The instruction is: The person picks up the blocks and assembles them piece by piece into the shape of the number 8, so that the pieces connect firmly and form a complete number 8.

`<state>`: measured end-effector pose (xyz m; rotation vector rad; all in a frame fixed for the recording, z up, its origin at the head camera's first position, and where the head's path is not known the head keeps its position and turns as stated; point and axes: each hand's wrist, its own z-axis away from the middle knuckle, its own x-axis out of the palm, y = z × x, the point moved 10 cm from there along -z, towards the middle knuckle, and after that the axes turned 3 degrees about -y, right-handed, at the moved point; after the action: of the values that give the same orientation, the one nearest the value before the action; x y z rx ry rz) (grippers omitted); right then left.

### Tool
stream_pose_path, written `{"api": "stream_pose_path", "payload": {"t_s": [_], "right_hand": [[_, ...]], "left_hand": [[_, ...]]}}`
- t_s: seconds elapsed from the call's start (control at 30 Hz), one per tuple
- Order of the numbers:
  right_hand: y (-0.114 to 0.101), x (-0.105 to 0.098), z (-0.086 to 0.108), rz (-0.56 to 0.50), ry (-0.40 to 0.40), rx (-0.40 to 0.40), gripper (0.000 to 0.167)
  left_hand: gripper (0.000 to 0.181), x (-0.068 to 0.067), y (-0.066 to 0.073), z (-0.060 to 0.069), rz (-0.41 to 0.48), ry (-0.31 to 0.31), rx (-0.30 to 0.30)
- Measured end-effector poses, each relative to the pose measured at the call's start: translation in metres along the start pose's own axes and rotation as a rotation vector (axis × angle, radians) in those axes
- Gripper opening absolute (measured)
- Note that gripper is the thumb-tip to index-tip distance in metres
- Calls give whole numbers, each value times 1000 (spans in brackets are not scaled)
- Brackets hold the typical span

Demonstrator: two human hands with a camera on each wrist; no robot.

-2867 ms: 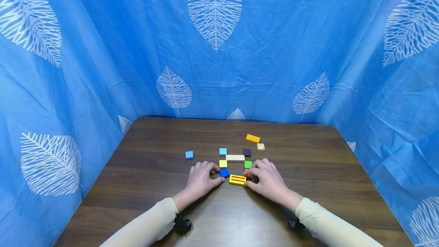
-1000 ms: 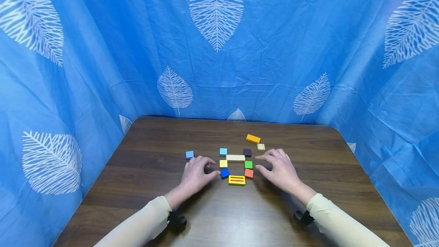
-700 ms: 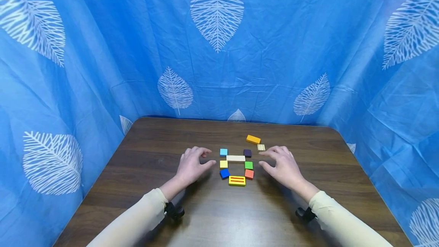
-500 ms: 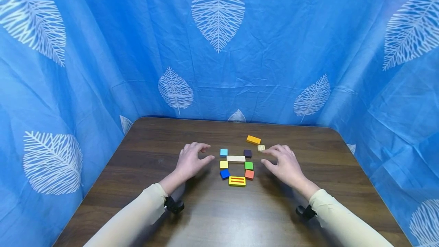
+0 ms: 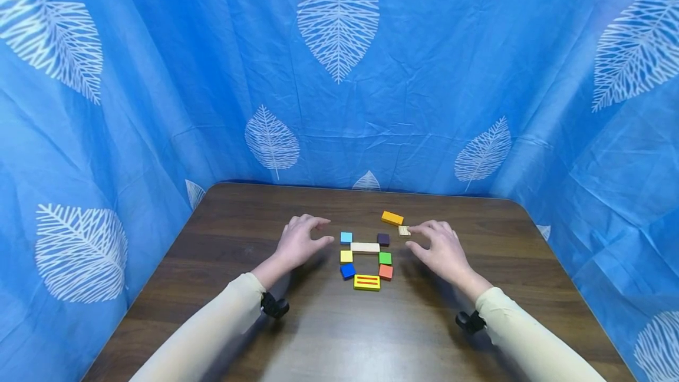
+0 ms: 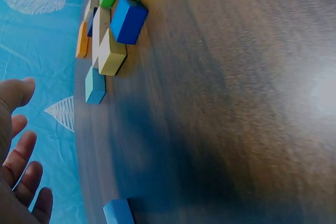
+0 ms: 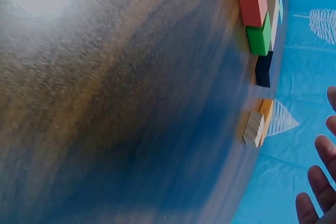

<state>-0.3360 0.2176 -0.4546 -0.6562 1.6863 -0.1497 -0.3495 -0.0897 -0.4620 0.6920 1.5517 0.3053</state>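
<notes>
Brown wood is making up the table (image 5: 366, 341), and about its middle a little figure of blocks is lying free, because both hands are drawing away from its near end toward the far edge. The red block (image 5: 386, 273), which the right hand (image 5: 441, 249) was covering, is showing whole just beside the red-striped bar (image 5: 366, 282), nearest the near edge. The blue block (image 5: 347, 271), released by the left hand (image 5: 298, 243), is sitting slightly turned. Farther back, a yellow block (image 5: 346, 257) and a green block (image 5: 385, 259) are facing each other, then a cream bar (image 5: 365, 247), then a light block (image 5: 346, 238) and a dark block (image 5: 384, 240). Both hands are hovering empty, thumbs and fingers parted. The right is hanging nearest a grained block (image 5: 404, 231), by an orange bar (image 5: 392, 218) toward the far edge; the left is masking a spare block (image 6: 119, 212), which its wrist view is showing. The near end is looking placed to me, with three pieces lying outside.
</notes>
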Motion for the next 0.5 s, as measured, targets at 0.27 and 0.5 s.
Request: {"api": "stream_pose_path", "payload": {"t_s": [0.27,0.5], "right_hand": [[17,7,-13,-2,-33,51,43],[35,21,-25,-7,-97,89,44]], "left_hand": [[46,24,5,-17,-36,-119,37],[44,40,2,-28,-54,-189,17]]}}
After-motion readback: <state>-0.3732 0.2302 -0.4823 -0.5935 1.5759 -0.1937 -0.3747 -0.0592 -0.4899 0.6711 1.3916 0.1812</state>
